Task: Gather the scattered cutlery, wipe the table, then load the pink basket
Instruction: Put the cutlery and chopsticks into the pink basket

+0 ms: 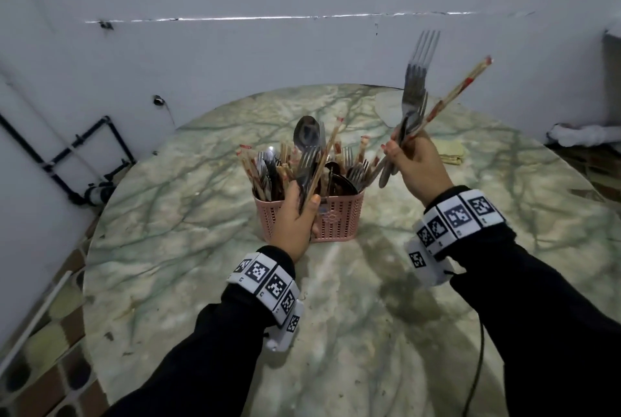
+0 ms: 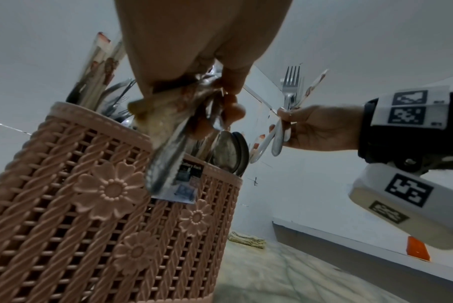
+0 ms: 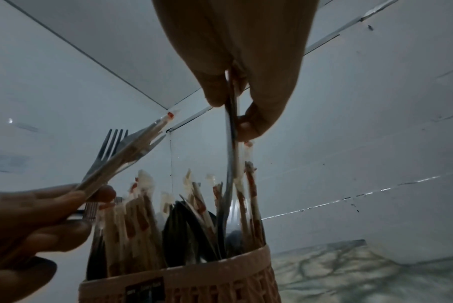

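The pink basket (image 1: 339,218) stands mid-table, packed with upright forks, spoons and wrapped chopsticks. My left hand (image 1: 302,201) is just in front of it and grips a small bundle (image 1: 306,134) of a spoon, a fork and a wrapped chopstick, heads up. My right hand (image 1: 408,154) is raised to the right of the basket and grips a bunch of forks (image 1: 416,80), spoon handles and wrapped chopsticks. In the left wrist view the left bundle's handles (image 2: 173,139) hang against the basket (image 2: 90,215). The right wrist view shows the right bunch's handles (image 3: 231,133) above the basket (image 3: 220,283).
The round marble table (image 1: 208,242) nearly touches the white wall behind. A folded yellow cloth (image 1: 452,152) lies to the right behind the basket. Black pipes (image 1: 84,154) run along the wall at the left. A dark cable (image 1: 477,369) hangs at the front right edge.
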Demonstrator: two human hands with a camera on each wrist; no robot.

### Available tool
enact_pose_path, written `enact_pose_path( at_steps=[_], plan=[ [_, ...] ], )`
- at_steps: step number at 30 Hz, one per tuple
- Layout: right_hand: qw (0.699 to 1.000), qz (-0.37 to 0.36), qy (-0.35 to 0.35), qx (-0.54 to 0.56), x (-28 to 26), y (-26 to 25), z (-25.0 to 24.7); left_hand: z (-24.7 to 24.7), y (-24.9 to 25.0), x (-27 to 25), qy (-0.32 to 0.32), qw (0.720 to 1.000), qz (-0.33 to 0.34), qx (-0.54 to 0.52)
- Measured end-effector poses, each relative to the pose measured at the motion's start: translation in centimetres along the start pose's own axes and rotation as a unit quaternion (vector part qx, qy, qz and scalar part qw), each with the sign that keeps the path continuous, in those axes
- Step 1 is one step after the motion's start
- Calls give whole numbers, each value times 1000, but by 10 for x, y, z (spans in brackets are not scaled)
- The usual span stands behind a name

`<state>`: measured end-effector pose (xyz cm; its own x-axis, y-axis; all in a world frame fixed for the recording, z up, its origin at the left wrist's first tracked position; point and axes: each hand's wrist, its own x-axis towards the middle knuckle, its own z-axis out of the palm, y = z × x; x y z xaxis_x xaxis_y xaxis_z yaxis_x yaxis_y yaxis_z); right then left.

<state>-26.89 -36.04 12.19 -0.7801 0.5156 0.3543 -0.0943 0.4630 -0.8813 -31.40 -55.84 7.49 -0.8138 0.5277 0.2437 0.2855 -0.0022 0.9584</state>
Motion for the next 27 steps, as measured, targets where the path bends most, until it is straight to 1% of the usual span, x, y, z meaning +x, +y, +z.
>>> enact_pose_path(
  at_steps=[6, 10, 12, 16, 20, 23, 27],
  plan=[
    [998, -32, 18, -50, 13, 15, 24, 3, -7, 6, 13, 1000, -18, 8],
    [998, -23, 49, -40, 12, 28, 34, 7, -12, 8, 22, 999, -36, 1],
    [998, -19, 44, -44, 12, 33, 37, 8, -14, 8, 28, 999, -44, -2],
    [998, 10, -3, -61, 11, 40, 36, 11, -15, 9, 33, 998, -53, -1],
    [994, 38, -85, -58, 15, 39, 26, 12, -15, 9, 35, 998, -60, 3],
    [988, 34, -138, -54, 18, 37, 22, 12, -16, 8, 35, 998, -61, 3],
    [989, 14, -144, -44, 18, 40, 18, 13, -17, 6, 35, 997, -65, 2]
  ],
)
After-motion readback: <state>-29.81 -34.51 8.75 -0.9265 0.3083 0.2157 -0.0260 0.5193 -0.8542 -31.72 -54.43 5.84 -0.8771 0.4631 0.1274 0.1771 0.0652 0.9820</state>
